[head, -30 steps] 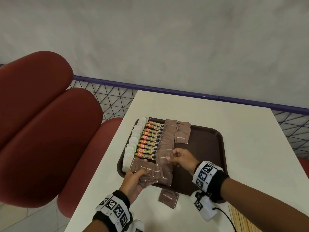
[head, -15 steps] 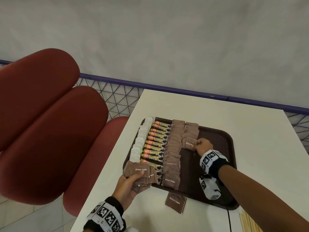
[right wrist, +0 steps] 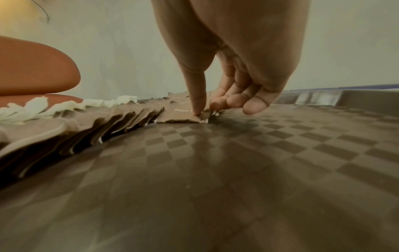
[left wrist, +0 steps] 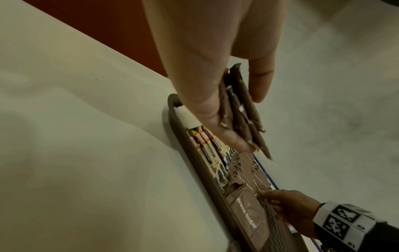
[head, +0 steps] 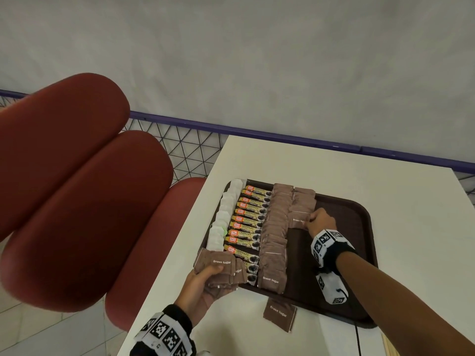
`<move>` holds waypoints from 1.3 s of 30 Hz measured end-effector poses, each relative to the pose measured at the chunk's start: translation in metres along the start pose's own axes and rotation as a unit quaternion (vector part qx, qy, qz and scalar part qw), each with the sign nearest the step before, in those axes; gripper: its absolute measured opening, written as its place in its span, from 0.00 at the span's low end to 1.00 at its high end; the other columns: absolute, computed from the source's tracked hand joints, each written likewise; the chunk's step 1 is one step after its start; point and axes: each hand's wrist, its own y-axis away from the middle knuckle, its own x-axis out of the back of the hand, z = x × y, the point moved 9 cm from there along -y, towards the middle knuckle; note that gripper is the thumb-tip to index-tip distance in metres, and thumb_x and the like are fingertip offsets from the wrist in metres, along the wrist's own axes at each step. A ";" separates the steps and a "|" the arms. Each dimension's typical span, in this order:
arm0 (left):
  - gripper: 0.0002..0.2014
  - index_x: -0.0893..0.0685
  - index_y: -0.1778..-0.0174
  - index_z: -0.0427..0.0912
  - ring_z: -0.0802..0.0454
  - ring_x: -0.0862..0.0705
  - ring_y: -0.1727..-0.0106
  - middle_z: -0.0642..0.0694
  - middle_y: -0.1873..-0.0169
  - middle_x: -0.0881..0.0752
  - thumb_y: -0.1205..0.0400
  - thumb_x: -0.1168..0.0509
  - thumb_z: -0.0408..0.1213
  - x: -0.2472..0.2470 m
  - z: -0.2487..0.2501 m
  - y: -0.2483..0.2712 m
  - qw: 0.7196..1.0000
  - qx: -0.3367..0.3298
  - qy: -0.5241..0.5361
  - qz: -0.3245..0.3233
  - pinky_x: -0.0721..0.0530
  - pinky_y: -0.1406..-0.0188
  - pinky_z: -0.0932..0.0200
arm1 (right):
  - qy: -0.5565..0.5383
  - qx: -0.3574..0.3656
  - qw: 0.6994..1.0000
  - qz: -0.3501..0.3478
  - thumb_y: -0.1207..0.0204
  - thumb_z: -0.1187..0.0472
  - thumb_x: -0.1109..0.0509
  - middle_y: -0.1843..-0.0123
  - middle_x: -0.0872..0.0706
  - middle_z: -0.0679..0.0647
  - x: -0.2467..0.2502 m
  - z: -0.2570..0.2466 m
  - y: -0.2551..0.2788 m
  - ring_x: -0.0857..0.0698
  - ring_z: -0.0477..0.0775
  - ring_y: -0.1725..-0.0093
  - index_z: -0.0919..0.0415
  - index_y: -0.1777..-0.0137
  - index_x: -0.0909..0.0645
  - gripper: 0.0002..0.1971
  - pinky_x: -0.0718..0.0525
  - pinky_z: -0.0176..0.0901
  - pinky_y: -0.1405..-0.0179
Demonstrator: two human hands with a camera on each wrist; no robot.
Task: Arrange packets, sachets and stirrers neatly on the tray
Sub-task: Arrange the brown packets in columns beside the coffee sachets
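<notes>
table (head: pixel 334 181): white top, square-ish, under everything
chairs (head: pixel 77 201): red padded, L of table, rounded backs/seats
railing (head: pixel 257 133): purple bar along far edge of table, behind it
mesh (head: pixel 185 150): dark wire, triangle pattern, below bar
wall (head: pixel 257 60): plain grey, bkgd
floor (head: pixel 51 330): pale tiles, bottom L

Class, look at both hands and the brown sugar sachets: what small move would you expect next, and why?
Probably the right hand lets go of the brown sugar sachet it touches at the near end of the short second row, then reaches for another from the stack gripped in the left hand. That row covers little of the tray.
</notes>
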 end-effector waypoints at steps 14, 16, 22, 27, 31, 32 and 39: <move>0.16 0.18 0.39 0.39 0.39 0.11 0.51 0.34 0.47 0.11 0.21 0.36 0.25 -0.011 0.001 0.000 0.999 -0.012 -0.032 0.012 0.11 0.61 0.50 | -0.069 0.078 0.994 0.018 0.26 0.62 0.31 0.51 0.18 0.63 0.004 -0.007 0.025 0.21 0.64 0.44 0.64 0.48 0.27 0.11 0.20 0.54 0.46; 0.17 0.19 0.37 0.38 0.37 0.12 0.48 0.34 0.46 0.12 0.22 0.35 0.25 -0.015 0.000 0.000 0.999 -0.012 -0.034 0.014 0.11 0.60 0.49 | -0.071 0.124 0.990 -0.013 0.26 0.60 0.31 0.49 0.18 0.61 -0.001 -0.017 0.039 0.20 0.60 0.46 0.59 0.48 0.27 0.10 0.20 0.50 0.47; 0.18 0.19 0.37 0.37 0.39 0.11 0.50 0.34 0.46 0.11 0.23 0.33 0.25 -0.026 -0.010 -0.003 0.999 -0.011 -0.039 0.024 0.11 0.63 0.50 | -0.080 0.271 0.952 -0.121 0.22 0.58 0.34 0.58 0.22 0.47 -0.017 -0.058 0.108 0.24 0.40 0.61 0.61 0.48 0.23 0.08 0.28 0.30 0.63; 0.18 0.19 0.37 0.37 0.39 0.11 0.51 0.34 0.47 0.11 0.23 0.33 0.26 -0.037 -0.019 -0.004 0.998 -0.012 -0.059 0.014 0.11 0.56 0.46 | -0.128 0.253 0.925 -0.253 0.21 0.56 0.34 0.52 0.21 0.51 -0.046 -0.066 0.147 0.23 0.44 0.54 0.64 0.40 0.24 0.15 0.26 0.21 0.59; 0.16 0.18 0.39 0.38 0.38 0.11 0.51 0.34 0.47 0.11 0.22 0.34 0.25 -0.050 -0.022 -0.004 0.997 -0.008 -0.078 -0.017 0.12 0.53 0.45 | -0.139 0.244 0.917 -0.283 0.23 0.58 0.31 0.54 0.19 0.60 -0.057 -0.061 0.153 0.23 0.50 0.54 0.60 0.54 0.23 0.06 0.24 0.41 0.52; 0.15 0.18 0.40 0.38 0.38 0.11 0.52 0.33 0.47 0.11 0.22 0.35 0.24 -0.052 -0.023 -0.004 0.996 -0.006 -0.080 -0.023 0.13 0.53 0.45 | -0.147 0.240 0.917 -0.282 0.24 0.59 0.30 0.56 0.20 0.58 -0.055 -0.060 0.151 0.23 0.50 0.55 0.55 0.59 0.24 0.05 0.23 0.45 0.51; 0.16 0.18 0.39 0.33 0.35 0.13 0.50 0.30 0.47 0.12 0.22 0.37 0.20 -0.053 -0.027 -0.010 0.997 0.008 -0.081 -0.010 0.13 0.50 0.43 | -0.227 0.194 0.900 -0.317 0.27 0.68 0.28 0.62 0.19 0.49 -0.048 -0.055 0.147 0.20 0.44 0.61 0.55 0.63 0.24 0.10 0.20 0.29 0.60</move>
